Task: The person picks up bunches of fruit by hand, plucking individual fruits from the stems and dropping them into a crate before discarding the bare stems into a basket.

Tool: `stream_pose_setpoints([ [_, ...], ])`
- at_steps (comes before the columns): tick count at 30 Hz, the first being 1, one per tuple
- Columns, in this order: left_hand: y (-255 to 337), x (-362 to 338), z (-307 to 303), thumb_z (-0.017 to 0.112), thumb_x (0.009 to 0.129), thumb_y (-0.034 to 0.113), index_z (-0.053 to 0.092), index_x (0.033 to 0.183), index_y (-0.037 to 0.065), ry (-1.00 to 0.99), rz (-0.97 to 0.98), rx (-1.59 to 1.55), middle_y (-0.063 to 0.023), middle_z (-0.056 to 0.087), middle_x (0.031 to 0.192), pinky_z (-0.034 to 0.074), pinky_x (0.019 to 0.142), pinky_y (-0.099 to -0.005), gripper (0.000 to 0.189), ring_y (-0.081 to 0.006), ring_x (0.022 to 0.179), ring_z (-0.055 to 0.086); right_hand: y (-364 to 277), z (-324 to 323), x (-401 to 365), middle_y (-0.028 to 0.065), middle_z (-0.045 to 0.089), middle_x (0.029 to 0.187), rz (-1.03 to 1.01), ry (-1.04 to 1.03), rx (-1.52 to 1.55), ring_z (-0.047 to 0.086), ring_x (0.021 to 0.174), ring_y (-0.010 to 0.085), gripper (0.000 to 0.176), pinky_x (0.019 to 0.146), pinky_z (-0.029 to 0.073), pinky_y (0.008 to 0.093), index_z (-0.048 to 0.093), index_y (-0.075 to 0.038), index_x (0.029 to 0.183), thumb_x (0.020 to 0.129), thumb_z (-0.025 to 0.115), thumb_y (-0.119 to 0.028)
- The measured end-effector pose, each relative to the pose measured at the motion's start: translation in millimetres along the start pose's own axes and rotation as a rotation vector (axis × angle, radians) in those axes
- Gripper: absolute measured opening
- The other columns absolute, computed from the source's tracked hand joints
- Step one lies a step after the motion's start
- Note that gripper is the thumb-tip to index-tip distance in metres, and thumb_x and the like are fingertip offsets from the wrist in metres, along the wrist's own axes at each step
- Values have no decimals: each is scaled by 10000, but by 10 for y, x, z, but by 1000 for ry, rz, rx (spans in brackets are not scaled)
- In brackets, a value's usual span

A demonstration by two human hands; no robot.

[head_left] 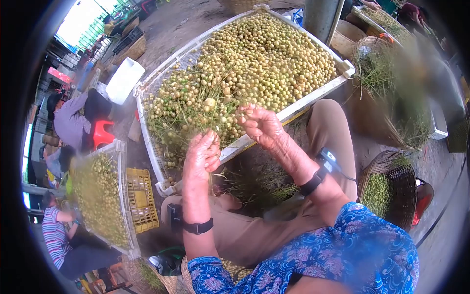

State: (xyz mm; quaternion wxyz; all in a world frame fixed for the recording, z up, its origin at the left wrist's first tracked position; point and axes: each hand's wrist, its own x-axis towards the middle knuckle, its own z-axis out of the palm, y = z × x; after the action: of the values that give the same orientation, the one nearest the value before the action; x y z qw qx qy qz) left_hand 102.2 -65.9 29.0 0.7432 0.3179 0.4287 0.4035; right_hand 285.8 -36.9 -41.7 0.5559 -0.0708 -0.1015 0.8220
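A large white tray (313, 98) lies tilted in front of me, heaped with small yellow-green round fruits (264, 54) and thin green stems. My left hand (201, 156) is closed around a bunch of stems (193, 110) at the tray's near edge. My right hand (262, 125) pinches a stem with small fruits just above that same edge, fingers curled. Both wrists carry black bands. My knees in tan trousers sit under the tray.
A woven basket (399, 196) of green fruits stands at my right, more baskets with stems (379, 73) behind it. A second white tray (122, 196) and a yellow crate (142, 201) are at left, where other people sit. A grey post (320, 17) rises behind the tray.
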Motion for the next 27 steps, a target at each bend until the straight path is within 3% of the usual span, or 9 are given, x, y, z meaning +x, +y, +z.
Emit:
stream_pose_setpoints([
  [7, 22, -8, 0, 536, 836, 251, 484, 776, 87, -47, -10, 23, 67, 297, 483, 150, 275, -154, 182, -8, 329, 207, 20, -1, -12, 110, 468, 729, 138, -151, 257, 348, 464, 74, 266, 318, 259, 156, 450, 4, 1001, 744, 486, -56],
  [11, 23, -4, 16, 546, 829, 242, 502, 754, 87, 22, -18, -6, 73, 289, 456, 136, 262, -163, 178, -14, 312, 203, -51, 50, 6, 84, 466, 722, 132, 39, 146, 340, 457, 67, 256, 304, 257, 156, 451, -5, 990, 742, 476, -63],
  [15, 32, 7, -4, 543, 830, 251, 508, 774, 96, 4, -19, -17, 74, 309, 479, 152, 280, -150, 168, -7, 325, 208, -172, -4, 31, 47, 467, 654, 49, -50, 137, 325, 438, 60, 177, 295, 248, 151, 496, -3, 909, 749, 463, -70],
  [19, 93, 7, -117, 520, 843, 245, 521, 781, 95, 1, 37, -80, 77, 294, 459, 149, 264, -161, 162, -13, 313, 211, -425, 107, 159, 49, 495, 640, -99, 239, -405, 323, 421, 43, 163, 291, 234, 160, 527, -14, 862, 816, 420, -128],
  [20, 99, 2, -122, 495, 859, 236, 526, 785, 87, -17, 44, -104, 71, 281, 445, 142, 251, -172, 169, -22, 305, 216, -541, 86, 250, 104, 558, 775, -125, 115, -685, 486, 550, 88, 207, 368, 370, 182, 536, -11, 930, 828, 433, -158],
  [22, 88, -20, -118, 529, 837, 260, 517, 773, 107, -39, 48, -85, 87, 297, 466, 154, 277, -150, 166, -4, 324, 204, -589, 178, 368, 136, 565, 963, -252, 424, -1163, 560, 827, 171, 258, 596, 489, 246, 539, -39, 1018, 830, 455, -193],
  [23, 84, -23, -106, 526, 838, 260, 516, 773, 110, -26, 38, -89, 86, 293, 465, 153, 277, -151, 164, -5, 323, 202, -601, 135, 382, 136, 565, 963, -256, 424, -1162, 560, 827, 171, 258, 596, 489, 246, 539, -39, 1018, 830, 455, -193],
  [25, 108, -12, -91, 524, 839, 260, 516, 774, 112, -18, 35, -93, 86, 290, 464, 152, 277, -152, 162, -6, 323, 200, -624, 109, 403, 140, 528, 1094, -659, 432, -2378, 499, 1022, 225, 287, 799, 462, 298, 536, -82, 1079, 830, 476, -211],
  [27, 104, -14, -86, 521, 840, 265, 511, 775, 113, -33, 6, -128, 84, 280, 460, 148, 276, -155, 166, -9, 322, 194, -541, 143, 302, 83, 548, 1072, -457, 198, -1943, 531, 956, 202, 282, 813, 447, 305, 554, -95, 1067, 799, 558, -180],
])
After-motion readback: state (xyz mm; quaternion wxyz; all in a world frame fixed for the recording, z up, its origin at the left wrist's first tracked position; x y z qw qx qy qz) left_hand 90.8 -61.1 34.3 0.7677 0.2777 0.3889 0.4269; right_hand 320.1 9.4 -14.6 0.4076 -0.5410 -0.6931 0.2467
